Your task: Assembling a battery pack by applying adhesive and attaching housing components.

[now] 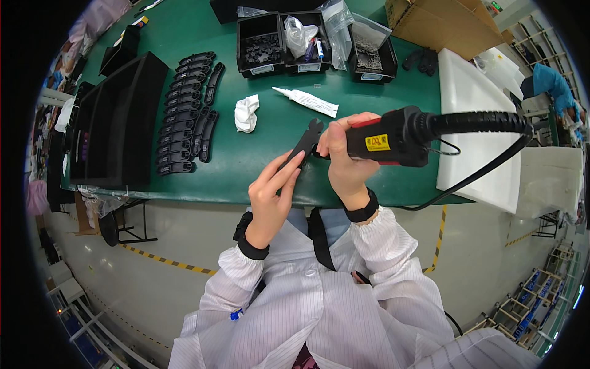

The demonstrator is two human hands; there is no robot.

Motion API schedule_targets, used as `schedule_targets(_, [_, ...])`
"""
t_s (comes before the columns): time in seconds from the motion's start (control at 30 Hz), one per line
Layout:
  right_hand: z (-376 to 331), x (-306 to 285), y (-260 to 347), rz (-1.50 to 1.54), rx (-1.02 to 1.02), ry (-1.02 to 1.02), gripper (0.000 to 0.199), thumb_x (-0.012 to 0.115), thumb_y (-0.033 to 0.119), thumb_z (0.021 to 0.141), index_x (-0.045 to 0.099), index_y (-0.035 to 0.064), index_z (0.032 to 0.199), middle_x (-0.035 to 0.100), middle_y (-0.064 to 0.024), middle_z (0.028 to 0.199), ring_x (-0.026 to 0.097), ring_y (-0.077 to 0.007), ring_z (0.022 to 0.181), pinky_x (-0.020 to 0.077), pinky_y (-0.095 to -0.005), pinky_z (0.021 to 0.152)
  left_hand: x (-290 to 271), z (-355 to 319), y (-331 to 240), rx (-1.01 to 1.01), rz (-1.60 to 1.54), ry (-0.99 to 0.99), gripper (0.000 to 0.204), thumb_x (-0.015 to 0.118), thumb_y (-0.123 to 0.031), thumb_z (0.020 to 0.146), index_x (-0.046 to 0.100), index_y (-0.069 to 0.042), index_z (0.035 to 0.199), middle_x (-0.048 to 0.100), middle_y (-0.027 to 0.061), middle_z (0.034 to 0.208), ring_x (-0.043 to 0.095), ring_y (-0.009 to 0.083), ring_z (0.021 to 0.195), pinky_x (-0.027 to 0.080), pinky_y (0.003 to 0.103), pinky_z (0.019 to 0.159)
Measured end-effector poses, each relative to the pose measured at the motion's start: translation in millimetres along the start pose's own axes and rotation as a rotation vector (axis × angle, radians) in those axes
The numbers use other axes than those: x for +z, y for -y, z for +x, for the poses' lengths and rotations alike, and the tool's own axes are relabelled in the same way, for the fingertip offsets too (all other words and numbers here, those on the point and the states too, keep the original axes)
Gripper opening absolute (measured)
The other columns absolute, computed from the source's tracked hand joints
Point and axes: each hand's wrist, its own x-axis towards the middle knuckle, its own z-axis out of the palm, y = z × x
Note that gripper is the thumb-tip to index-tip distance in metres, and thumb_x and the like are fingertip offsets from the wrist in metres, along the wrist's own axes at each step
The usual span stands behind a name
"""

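My left hand (pixel 270 187) is closed around a long black plastic part (pixel 305 142) with a forked far end, held above the green table near its front edge. In my right hand (pixel 347 160) is a red and black electric screwdriver (pixel 393 138) with a yellow label, its thick ribbed cable running off to the right. The tool's front end sits close beside the black part; whether they touch is hard to see. Beyond my hands lie a white tube (pixel 307 101) with a pointed nozzle and a crumpled white tissue (pixel 246 114).
Rows of curved black parts (pixel 178 138) lie left of centre, beside a black foam tray (pixel 117 123). Three black bins stand at the back, including one with small black pieces (pixel 261 49) and one with screws (pixel 370 58). A white foam sheet (pixel 473 123) and cardboard box (pixel 445 24) are right.
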Motion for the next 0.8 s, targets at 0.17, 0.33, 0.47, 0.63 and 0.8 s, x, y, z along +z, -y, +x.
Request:
schedule_targets(0.17, [-0.5,-3.9,-6.5,-0.087,-0.091,0.041,0.028,0.067,-0.004,0.089,0.047,0.001,0.108,0.059,-0.0036,0.076,0.055,-0.0088,0.063,0.0454,-0.0234,0.06,0.1,-0.4,1.8,-0.007,-0.017,-0.002,0.03,0.065,0.003,0.087,0.071,-0.004,0.115,0.069,0.0173,0.109,0.069,0.0231,0.088,0.054,0.029,0.076])
schedule_targets(0.33, [3.9,-0.8,-1.1,-0.05,-0.097,0.093,0.028,0.064,-0.001,0.092,0.044,-0.0004,0.111,0.057,-0.0063,0.072,0.054,-0.0125,0.054,0.0472,-0.0271,0.052,-0.5,0.5,0.8,-0.011,-0.026,-0.001,0.029,0.065,0.002,0.087,0.071,-0.005,0.115,0.068,0.0167,0.107,0.069,0.0226,0.086,0.053,0.029,0.075])
schedule_targets(0.47, [1.6,1.2,-2.6,-0.018,-0.072,0.056,0.033,0.072,-0.006,0.086,0.05,-0.0002,0.11,0.06,-0.0006,0.079,0.054,-0.0057,0.066,0.0439,-0.0187,0.064,-0.7,0.8,1.2,-0.003,-0.021,0.0,0.03,0.065,0.002,0.087,0.071,-0.005,0.115,0.068,0.0164,0.105,0.068,0.0223,0.084,0.053,0.028,0.074])
schedule_targets(0.63, [2.8,1.9,4.8,0.117,0.054,0.035,0.034,0.073,-0.005,0.084,0.051,-0.0004,0.11,0.06,0.0001,0.082,0.054,-0.0047,0.071,0.0433,-0.0179,0.067,-0.2,-0.3,0.5,-0.037,-0.038,0.01,0.031,0.065,0.002,0.087,0.071,-0.006,0.116,0.068,0.0159,0.105,0.068,0.021,0.083,0.053,0.028,0.073])
schedule_targets(0.8, [2.2,0.2,-3.2,0.003,-0.005,0.026,0.033,0.072,-0.006,0.085,0.051,-0.0007,0.11,0.06,-0.0006,0.079,0.054,-0.0054,0.066,0.0448,-0.019,0.062,1.3,-0.9,6.2,0.024,-0.032,-0.016,0.034,0.066,0.003,0.086,0.071,-0.009,0.118,0.068,0.0148,0.109,0.067,0.022,0.078,0.054,0.03,0.069])
